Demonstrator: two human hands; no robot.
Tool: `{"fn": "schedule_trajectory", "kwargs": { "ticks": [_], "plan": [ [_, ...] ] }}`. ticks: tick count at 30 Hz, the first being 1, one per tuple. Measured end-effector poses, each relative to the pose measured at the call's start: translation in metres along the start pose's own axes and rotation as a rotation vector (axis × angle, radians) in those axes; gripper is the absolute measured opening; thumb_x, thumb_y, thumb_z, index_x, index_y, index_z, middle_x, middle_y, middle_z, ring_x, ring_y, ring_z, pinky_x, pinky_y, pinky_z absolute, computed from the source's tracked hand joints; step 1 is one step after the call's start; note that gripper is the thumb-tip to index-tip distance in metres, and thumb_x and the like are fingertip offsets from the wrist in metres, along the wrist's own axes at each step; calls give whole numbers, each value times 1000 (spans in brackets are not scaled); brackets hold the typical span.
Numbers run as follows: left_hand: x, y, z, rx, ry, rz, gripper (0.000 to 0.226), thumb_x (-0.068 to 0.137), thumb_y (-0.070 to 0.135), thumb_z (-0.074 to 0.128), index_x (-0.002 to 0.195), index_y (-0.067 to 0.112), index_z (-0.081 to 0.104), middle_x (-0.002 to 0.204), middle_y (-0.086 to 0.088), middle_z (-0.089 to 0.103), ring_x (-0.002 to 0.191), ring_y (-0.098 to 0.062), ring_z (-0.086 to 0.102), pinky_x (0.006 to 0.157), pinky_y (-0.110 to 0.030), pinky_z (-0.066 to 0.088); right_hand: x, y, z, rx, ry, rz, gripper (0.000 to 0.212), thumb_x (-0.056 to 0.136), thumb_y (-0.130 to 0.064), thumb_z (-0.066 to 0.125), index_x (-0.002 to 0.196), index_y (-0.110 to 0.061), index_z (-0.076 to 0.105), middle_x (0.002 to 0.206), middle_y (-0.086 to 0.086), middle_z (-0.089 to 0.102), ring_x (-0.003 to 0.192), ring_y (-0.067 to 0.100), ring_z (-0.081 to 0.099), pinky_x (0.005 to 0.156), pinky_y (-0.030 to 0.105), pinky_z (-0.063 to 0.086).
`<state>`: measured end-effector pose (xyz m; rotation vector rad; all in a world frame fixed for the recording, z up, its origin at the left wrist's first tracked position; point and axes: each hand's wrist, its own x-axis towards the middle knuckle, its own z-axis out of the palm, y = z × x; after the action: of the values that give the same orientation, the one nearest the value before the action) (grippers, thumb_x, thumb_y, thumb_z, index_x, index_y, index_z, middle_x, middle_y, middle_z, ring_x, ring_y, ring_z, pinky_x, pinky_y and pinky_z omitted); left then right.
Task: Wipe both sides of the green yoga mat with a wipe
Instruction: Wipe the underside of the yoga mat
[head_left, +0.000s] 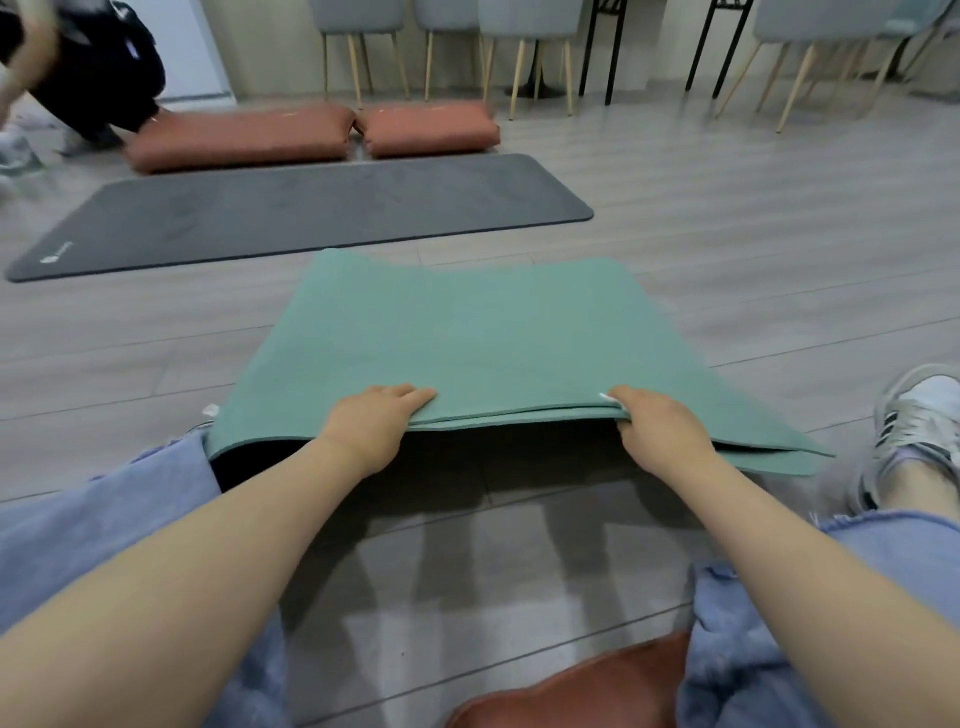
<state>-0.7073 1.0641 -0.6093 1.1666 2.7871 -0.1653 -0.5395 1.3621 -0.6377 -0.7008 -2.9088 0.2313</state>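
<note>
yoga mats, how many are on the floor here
2. The green yoga mat, folded, is gripped at its near edge by the left hand and right hand. The dark grey yoga mat lies flat beyond it. Others may sit outside the frame.

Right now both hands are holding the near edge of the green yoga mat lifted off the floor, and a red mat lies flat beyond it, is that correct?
Not quite: the mat lying flat beyond is dark grey, not red. The head view shows this. The left hand and right hand do hold the near edge of the green yoga mat lifted off the floor.
</note>
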Motion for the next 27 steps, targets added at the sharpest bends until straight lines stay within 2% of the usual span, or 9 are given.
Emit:
{"fn": "schedule_trajectory", "kwargs": {
  "ticks": [3,6,13,18,27],
  "plan": [
    [17,-8,-19,98,69,70,69,92,1,42,151,35,31,144,4,48,126,-25,51,96,-38,48,-12,-2,6,-20,-35,13,40,91,-19,50,130,-25,50,122,6,60,107,31,57,83,36,47],
    [30,-17,-42,184,97,115,64,92,2,45,146,35,39,141,3,51,125,-26,54,97,-39,49,-21,-9,14,19,-18,19,41,91,-18,51,132,-24,50,123,7,60,109,31,57,87,37,48],
    [29,-44,-72,302,149,152,56,92,5,45,139,36,45,133,7,56,119,-23,57,87,-36,51,-26,-36,18,85,11,-37,40,91,-19,52,130,-23,51,115,8,62,103,32,58,83,36,46],
    [25,-56,-90,336,170,152,56,90,3,47,136,37,47,131,7,58,116,-24,59,88,-38,51,-30,-50,17,114,50,-78,37,91,-20,55,128,-21,53,109,8,64,98,33,60,79,37,46],
    [37,-51,-129,406,197,186,47,82,1,53,114,35,56,117,6,63,104,-27,63,83,-41,54,-32,-58,12,128,97,-85,27,92,-17,54,119,-16,56,93,10,64,85,35,60,69,36,45]
  ]
}}
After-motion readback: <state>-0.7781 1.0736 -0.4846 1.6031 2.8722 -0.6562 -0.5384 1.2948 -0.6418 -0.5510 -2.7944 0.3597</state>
